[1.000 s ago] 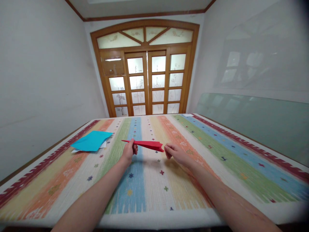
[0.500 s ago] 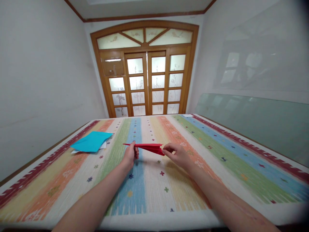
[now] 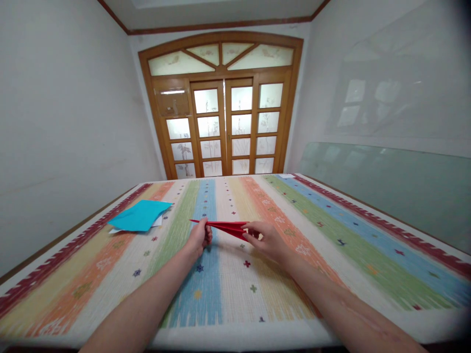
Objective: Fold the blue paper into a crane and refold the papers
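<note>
Above the striped tablecloth (image 3: 235, 294), in the middle of the head view, is a red folded paper plane (image 3: 225, 226) with its narrow tip towards the left. My left hand (image 3: 199, 237) is closed around its body just behind that tip. At the wider tail end, my right hand (image 3: 267, 240) has its thumb and forefinger on the paper, which covers the rear corner. The other fingers of the right hand are curled.
A sheet of bright blue paper (image 3: 142, 215) lies on the left of the table, over a white sheet (image 3: 158, 222). A small white piece (image 3: 286, 176) lies at the far edge. Behind the table are wooden glass-paned doors (image 3: 224, 122); a glass panel (image 3: 386, 181) leans at the right.
My right hand has shifted a little left, its forefinger now over the plane's upper rear edge instead of at the lower corner. The plane has moved slightly right and down.
</note>
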Tool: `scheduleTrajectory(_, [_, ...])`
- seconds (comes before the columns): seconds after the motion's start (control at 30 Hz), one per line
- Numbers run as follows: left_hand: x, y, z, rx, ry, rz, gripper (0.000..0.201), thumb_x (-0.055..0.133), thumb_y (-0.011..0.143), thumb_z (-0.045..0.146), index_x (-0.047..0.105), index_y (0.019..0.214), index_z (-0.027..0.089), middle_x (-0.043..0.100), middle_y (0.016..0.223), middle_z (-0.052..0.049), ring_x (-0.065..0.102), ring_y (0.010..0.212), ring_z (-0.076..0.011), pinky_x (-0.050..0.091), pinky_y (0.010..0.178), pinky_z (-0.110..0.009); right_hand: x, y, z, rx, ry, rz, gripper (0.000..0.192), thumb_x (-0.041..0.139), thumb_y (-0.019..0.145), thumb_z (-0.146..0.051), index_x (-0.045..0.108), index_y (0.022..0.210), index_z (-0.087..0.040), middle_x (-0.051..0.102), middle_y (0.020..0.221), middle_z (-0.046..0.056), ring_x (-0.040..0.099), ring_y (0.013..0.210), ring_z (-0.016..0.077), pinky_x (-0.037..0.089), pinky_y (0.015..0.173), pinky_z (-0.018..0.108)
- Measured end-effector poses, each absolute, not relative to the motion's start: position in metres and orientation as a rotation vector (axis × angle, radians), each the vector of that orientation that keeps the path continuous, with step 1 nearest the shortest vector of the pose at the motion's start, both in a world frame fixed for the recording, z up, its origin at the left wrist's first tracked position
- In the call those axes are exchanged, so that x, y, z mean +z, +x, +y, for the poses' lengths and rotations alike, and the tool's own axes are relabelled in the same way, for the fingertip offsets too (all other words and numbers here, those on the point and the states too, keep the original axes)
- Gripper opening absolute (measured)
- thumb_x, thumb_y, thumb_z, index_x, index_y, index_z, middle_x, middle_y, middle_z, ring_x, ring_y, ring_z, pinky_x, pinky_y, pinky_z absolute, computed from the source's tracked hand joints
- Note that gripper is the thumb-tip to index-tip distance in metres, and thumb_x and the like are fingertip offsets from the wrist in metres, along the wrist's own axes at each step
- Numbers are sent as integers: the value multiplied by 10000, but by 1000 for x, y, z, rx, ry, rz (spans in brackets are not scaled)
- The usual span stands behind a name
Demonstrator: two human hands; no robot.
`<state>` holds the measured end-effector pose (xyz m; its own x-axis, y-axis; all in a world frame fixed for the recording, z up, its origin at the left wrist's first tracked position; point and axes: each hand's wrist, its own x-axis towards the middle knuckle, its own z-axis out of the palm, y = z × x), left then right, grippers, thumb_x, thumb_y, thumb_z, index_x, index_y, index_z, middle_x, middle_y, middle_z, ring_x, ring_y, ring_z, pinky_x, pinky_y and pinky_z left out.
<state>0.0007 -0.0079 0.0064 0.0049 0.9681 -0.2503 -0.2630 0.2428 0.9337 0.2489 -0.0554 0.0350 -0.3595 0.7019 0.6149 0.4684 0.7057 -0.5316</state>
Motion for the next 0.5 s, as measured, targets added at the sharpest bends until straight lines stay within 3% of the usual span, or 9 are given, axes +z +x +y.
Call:
scheduleTrajectory(0.17, [1,1,-6,1036,833,1065,455,466,826,578,404,567,209,452,467,32,409,388,-102,332,434,-226,33,250,-51,258,-901,-2048,214,575,892,-221,706,1061,-225,724,912,63,616,715,158,461,645,272])
scheduleTrajectory(0.3, [2,2,-8,966,896,1012,548,461,800,692,452,577,192,472,485,16,427,404,-103,340,441,-229,28,253,-45,258,-952,-1992,203,571,871,-175,722,999,-222,723,953,60,641,795,173,476,719,293])
scheduleTrajectory(0.5, [9,5,-13,1054,968,982,623,468,763,775,570,746,161,516,606,6,463,466,-101,360,456,-229,32,255,-40,387,-1064,-1824,148,574,865,-225,718,888,-201,721,870,53,646,778,183,476,710,296])
